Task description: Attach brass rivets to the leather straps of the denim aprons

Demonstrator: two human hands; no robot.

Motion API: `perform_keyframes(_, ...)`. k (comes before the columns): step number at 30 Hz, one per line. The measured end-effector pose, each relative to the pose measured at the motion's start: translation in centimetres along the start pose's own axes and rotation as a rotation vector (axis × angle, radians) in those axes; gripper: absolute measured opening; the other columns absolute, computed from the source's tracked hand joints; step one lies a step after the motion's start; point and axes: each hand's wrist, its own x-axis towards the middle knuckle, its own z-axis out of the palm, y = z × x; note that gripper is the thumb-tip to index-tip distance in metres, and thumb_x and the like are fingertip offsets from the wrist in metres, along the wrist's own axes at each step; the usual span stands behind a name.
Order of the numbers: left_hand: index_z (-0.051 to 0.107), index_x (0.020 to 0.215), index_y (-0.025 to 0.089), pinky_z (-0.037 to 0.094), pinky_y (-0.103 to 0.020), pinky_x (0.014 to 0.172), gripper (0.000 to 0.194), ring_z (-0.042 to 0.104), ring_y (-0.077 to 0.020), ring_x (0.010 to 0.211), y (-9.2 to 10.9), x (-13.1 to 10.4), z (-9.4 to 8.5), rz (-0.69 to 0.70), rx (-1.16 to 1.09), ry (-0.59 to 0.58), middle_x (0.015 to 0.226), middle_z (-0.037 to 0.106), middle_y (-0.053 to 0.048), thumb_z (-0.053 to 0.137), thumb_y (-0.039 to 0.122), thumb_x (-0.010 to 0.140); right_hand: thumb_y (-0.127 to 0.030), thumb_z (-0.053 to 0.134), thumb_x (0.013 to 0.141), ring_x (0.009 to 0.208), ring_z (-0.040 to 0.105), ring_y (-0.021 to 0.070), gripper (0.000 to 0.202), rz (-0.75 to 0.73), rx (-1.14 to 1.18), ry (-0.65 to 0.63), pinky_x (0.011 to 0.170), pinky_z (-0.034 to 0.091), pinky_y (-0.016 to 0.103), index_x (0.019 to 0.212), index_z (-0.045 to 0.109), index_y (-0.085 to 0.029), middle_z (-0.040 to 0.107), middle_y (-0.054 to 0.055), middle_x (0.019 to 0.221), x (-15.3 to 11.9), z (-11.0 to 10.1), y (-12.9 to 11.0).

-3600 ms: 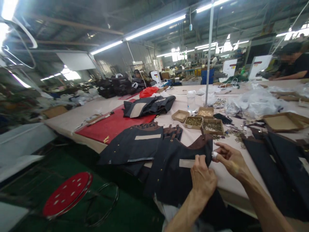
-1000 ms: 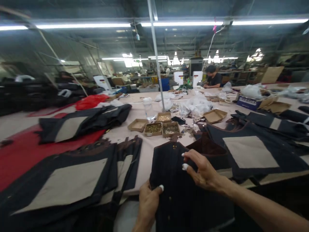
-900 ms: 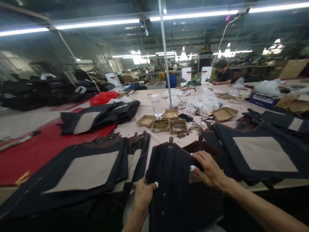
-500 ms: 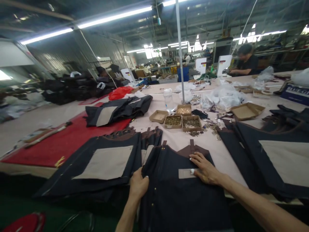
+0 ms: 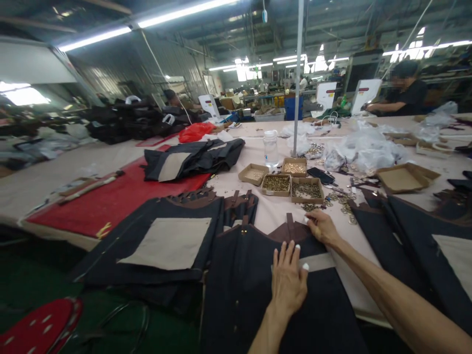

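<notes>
A dark apron (image 5: 239,275) with brown trim, a brown tab (image 5: 290,226) and small brass studs lies spread in front of me. My left hand (image 5: 289,285) rests flat on it, fingers extended, over one end of a beige patch (image 5: 319,262). At the apron's upper right corner my right hand (image 5: 323,228) has thumb and fingers drawn together at the trimmed edge, hiding that corner. Just beyond are cardboard trays of small metal fittings, among them a tray of brass pieces (image 5: 276,184) and a tray of darker pieces (image 5: 307,190).
Similar pieces with beige pockets lie left (image 5: 177,241) and right (image 5: 405,241). A metal pole (image 5: 297,88) rises behind the trays, beside a clear plastic jar (image 5: 271,150). Plastic bags (image 5: 372,150) and loose fittings (image 5: 344,201) cover the right. Another person (image 5: 403,93) sits at the back right.
My left hand has let go of the apron's left edge and moved right, onto its front. My right hand has left the beige patch for the upper right corner.
</notes>
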Motion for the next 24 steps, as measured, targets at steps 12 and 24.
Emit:
perform_keyframes(12, 0.047, 0.152, 0.027, 0.026, -0.062, 0.124, 0.064, 0.029, -0.0365, 0.150, -0.6, -1.9, 1.7, -0.154, -0.180, -0.076, 0.163, 0.038, -0.005, 0.057, 0.036, 0.089, -0.024, 0.063, 0.079, 0.076, 0.068, 0.0257, 0.007, 0.104, -0.356, -0.283, 0.073, 0.052, 0.036, 0.077, 0.069, -0.022, 0.070, 0.009, 0.077, 3.5, 0.9, 2.8)
perform_keyframes(24, 0.054, 0.144, 0.022, 0.028, -0.055, 0.122, 0.050, 0.030, -0.0329, 0.146, 0.9, 0.0, 0.7, -0.137, -0.102, -0.003, 0.157, 0.044, -0.006, 0.050, 0.038, 0.097, -0.038, 0.062, 0.094, 0.085, 0.064, 0.0199, 0.029, 0.066, -0.437, -0.314, 0.075, 0.051, 0.031, 0.101, 0.069, -0.011, 0.069, 0.011, 0.098, 3.1, -1.7, 0.4)
